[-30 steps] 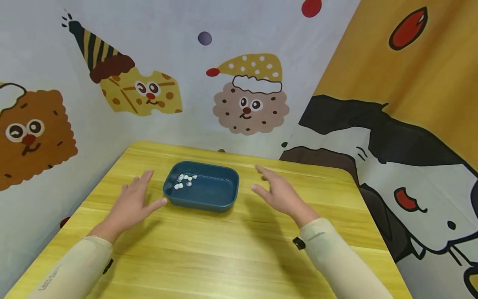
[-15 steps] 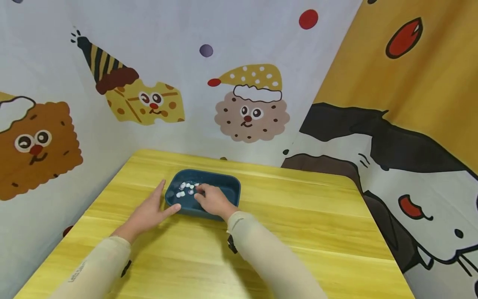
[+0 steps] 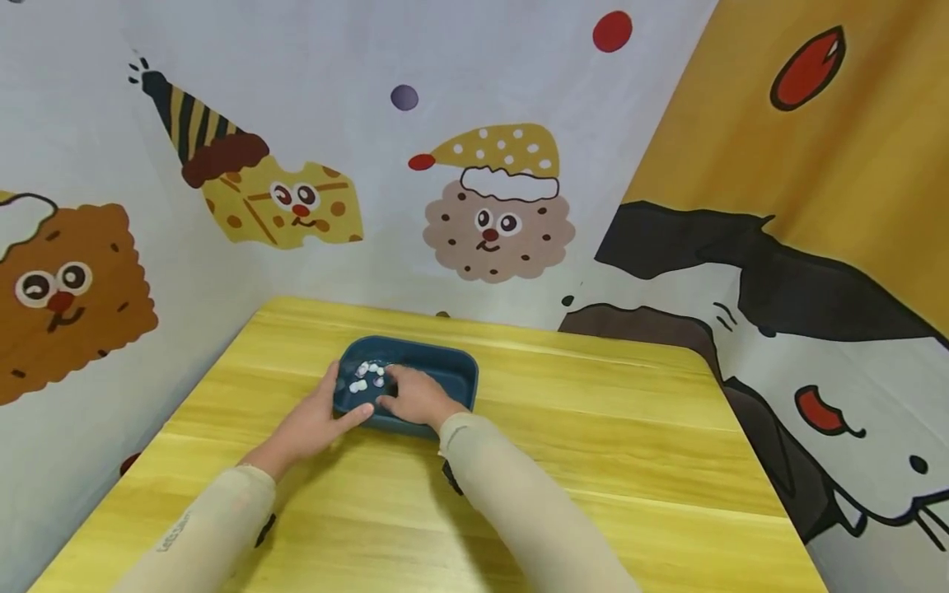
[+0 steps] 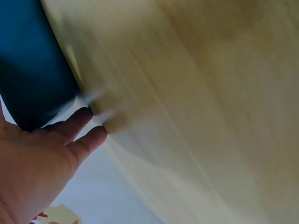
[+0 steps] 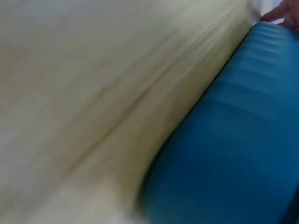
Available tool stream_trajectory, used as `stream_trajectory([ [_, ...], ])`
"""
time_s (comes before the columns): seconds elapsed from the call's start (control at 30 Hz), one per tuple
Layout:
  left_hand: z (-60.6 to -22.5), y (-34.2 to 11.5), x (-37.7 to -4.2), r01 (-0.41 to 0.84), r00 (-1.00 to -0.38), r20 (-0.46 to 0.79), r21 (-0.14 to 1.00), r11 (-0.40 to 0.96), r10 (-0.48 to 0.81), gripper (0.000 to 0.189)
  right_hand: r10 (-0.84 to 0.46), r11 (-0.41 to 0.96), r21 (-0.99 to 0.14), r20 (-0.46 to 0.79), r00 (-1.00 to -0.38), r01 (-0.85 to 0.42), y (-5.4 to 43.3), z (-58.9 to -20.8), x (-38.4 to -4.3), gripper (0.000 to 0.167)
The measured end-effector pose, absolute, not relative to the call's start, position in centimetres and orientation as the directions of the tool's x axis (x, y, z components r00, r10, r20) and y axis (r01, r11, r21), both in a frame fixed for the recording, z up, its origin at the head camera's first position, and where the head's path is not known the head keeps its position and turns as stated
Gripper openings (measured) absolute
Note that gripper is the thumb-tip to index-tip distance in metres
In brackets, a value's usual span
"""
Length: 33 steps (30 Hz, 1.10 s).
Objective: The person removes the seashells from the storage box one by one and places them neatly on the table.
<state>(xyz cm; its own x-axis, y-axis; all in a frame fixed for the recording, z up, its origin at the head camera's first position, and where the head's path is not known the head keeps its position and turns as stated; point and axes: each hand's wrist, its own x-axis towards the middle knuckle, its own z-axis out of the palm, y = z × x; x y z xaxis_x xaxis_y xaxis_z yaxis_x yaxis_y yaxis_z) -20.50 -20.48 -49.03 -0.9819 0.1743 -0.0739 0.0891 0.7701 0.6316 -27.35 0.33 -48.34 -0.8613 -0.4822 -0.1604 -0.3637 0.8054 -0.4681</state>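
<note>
Right hand (image 3: 421, 398), fingers (image 3: 401, 376) parted, perhaps touches white pieces (image 3: 359, 385).

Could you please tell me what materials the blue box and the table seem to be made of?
Box: probably plastic, smooth with a low sheen; its even colour and rounded corners suggest moulding.

Table: wood or a wood-look laminate, slightly glossy; streaky grain shows, and light brightens parts of its top. I cannot tell which.

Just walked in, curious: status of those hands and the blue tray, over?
Left hand at blue tray, left end. Right hand over tray, thumb and fingers apart, beside small white pieces. No obstacle visible.
</note>
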Motion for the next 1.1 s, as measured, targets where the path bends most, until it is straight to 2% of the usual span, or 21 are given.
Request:
stream_trajectory([
  [0.17, -50.0, -19.7, -19.8, 0.058, -0.977, -0.12, 0.644, 0.763, 0.175, 0.119, -0.464, 0.87, -0.305, -0.235, -0.854, -0.389, -1.3, -49.0, -27.6, 0.065],
  [0.3, -50.4, -18.7, -19.4, 0.062, -0.977, -0.112, 0.66, 0.748, 0.18, 0.119, -0.489, 0.869, -0.215, -0.242, -0.838, -0.445, -2.2, -49.3, -27.5, 0.058],
  [0.57, -50.7, -18.2, -19.0, 0.052, -0.978, -0.119, 0.66, 0.75, 0.172, 0.119, -0.554, 0.818, -0.285, -0.154, -0.818, -0.5, -2.2, -49.6, -27.3, 0.018],
  [0.87, -49.6, -19.0, -19.2, 0.029, -0.976, -0.146, 0.644, 0.765, 0.16, 0.118, -0.59, 0.802, -0.177, -0.074, -0.804, -0.571, -1.7, -48.6, -27.5, 0.018],
  [1.1, -48.9, -19.1, -19.9, -0.007, -0.974, -0.18, 0.626, 0.78, 0.135, 0.12, -0.61, 0.779, -0.198, -0.025, -0.792, -0.594, 0.1, -46.2, -27.7, 0.016],
])
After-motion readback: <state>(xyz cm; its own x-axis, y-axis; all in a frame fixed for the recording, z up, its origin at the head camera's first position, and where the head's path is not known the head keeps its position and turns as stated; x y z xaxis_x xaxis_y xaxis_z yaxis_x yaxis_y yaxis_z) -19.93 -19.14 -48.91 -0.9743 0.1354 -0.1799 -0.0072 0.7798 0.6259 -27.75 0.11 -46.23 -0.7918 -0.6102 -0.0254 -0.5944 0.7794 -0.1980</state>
